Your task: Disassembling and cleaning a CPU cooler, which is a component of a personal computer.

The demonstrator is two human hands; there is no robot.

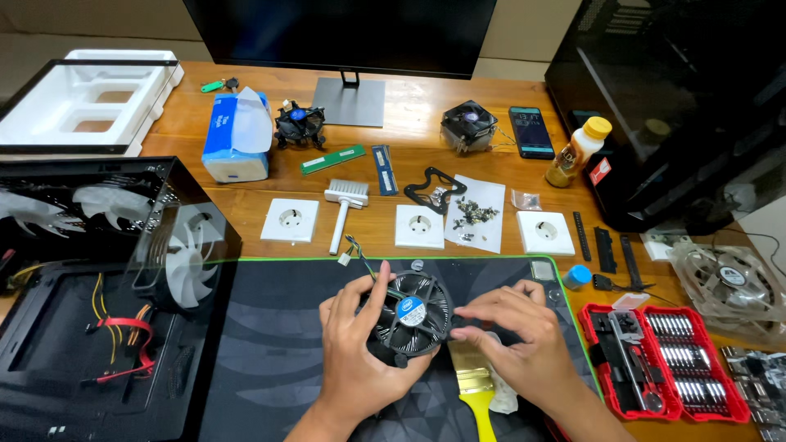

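Both hands gripped a round cooler fan over the dark mat.

Left hand [354,352] and right hand [512,331] clamped the cooler fan [412,314] above the yellow brush [473,383]; its trailing cable [360,255] could snag, perhaps scattering the screws [473,214] beyond.

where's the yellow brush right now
In the head view, the yellow brush lies on the dark mat, bottom centre, just under the right hand.
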